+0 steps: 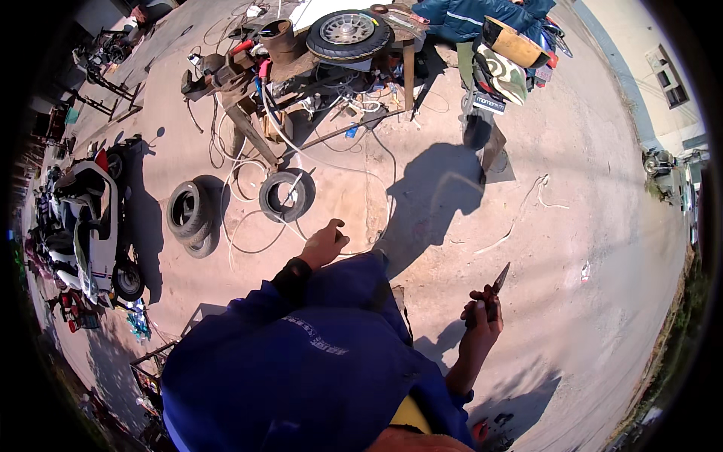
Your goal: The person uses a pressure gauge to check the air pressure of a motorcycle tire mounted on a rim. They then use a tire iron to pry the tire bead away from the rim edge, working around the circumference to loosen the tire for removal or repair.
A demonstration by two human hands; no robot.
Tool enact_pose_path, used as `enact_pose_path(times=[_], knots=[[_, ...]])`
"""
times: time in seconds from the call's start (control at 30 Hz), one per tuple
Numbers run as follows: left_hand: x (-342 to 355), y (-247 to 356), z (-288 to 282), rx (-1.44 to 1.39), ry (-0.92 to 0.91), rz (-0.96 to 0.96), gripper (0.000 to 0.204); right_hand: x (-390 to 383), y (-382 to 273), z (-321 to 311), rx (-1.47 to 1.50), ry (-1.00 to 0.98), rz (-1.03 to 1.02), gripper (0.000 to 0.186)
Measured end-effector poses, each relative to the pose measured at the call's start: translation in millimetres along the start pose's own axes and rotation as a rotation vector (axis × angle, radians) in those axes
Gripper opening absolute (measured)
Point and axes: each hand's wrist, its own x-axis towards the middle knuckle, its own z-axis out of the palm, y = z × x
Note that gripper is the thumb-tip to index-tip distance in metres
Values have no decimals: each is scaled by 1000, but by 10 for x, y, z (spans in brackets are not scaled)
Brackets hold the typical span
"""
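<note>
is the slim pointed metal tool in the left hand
No, the slim pointed metal tool is held in the right hand, and the left hand is well apart from it.

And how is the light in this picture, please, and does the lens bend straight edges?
Head view: hard sunlight, casting a dark person-shaped shadow on the ground; head view: yes, the wall at upper right bows along its base, and the corners go black; head view: the right hand and its pointed tool show no obvious motion blur.

Pointed tool (pixel 502 279) in right hand (pixel 480 322), left hand (pixel 324 244) over pinkish ground (pixel 557 316)
</note>
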Motion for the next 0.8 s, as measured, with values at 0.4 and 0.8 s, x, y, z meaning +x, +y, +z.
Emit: enact_pose_path(times=[0.4,0.8], knots=[[2672,1281,-227,-429,362,47,81,2336,-671,317,-199,-81,156,33],[4688,2075,-858,-1317,662,-304,88,5746,-1839,1905,-1124,-783,-478,22]])
